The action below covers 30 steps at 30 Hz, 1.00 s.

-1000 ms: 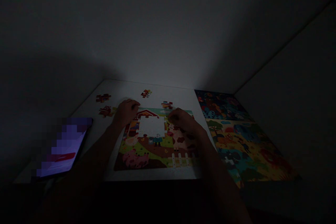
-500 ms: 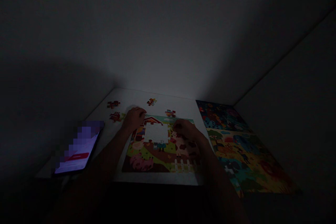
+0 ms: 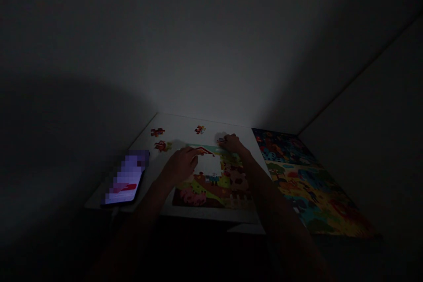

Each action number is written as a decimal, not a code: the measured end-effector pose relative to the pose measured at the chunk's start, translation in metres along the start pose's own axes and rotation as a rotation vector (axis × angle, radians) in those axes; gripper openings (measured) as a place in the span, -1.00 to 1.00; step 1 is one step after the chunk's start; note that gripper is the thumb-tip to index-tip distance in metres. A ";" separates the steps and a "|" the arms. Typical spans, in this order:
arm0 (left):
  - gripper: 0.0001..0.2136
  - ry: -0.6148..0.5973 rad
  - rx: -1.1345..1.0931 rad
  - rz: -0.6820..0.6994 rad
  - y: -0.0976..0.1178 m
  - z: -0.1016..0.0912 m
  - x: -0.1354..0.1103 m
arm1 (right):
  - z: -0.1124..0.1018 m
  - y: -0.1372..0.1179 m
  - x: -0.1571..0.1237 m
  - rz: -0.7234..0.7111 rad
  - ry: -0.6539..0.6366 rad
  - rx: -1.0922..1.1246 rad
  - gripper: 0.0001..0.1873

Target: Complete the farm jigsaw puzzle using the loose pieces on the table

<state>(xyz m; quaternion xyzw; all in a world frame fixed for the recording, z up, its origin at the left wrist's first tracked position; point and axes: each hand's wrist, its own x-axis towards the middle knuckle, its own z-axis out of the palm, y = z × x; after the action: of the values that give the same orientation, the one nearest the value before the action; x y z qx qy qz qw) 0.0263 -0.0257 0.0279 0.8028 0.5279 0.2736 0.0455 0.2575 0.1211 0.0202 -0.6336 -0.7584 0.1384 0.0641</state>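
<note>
A farm jigsaw puzzle (image 3: 211,200) lies on the white table, with a pale gap in its upper middle where the table shows through. Across its upper left edge rests my left hand (image 3: 181,165), fingers stretched over the red barn roof and holding nothing that I can see. Just beyond the puzzle's top edge, my right hand (image 3: 233,142) has its fingers closed on a loose puzzle piece (image 3: 221,140), which is partly covered. Three other loose pieces lie further left: a reddish piece (image 3: 157,132), a red and green piece (image 3: 161,145) and a multicoloured piece (image 3: 200,130).
A lit phone (image 3: 127,180) lies at the table's left edge. On the right are a colourful animal picture (image 3: 317,194) and a darker picture (image 3: 280,145) behind it. A pale wall (image 3: 205,53) stands behind the table (image 3: 178,123). The scene is dim.
My right hand has moved from the puzzle's right part up to the loose piece above it. My left hand has come down over the puzzle's upper left. The view has shifted slightly.
</note>
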 end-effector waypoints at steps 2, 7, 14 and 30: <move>-0.76 -0.004 0.024 0.019 0.009 -0.001 -0.034 | -0.004 0.002 0.004 0.027 -0.013 0.009 -0.56; -0.77 0.058 0.025 0.039 0.014 0.007 -0.095 | -0.015 0.007 0.007 0.051 -0.005 0.078 -0.49; -0.82 0.074 0.016 0.060 0.019 0.007 -0.094 | -0.023 -0.011 -0.024 -0.230 0.017 0.339 -0.74; -0.82 0.180 0.027 0.039 0.025 0.005 -0.093 | 0.034 -0.038 -0.054 -0.188 -0.238 1.056 -0.65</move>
<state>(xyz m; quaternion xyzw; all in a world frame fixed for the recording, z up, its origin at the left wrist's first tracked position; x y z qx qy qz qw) 0.0218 -0.1165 -0.0033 0.7857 0.5178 0.3381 -0.0184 0.2227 0.0579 0.0025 -0.4249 -0.6414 0.5645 0.2991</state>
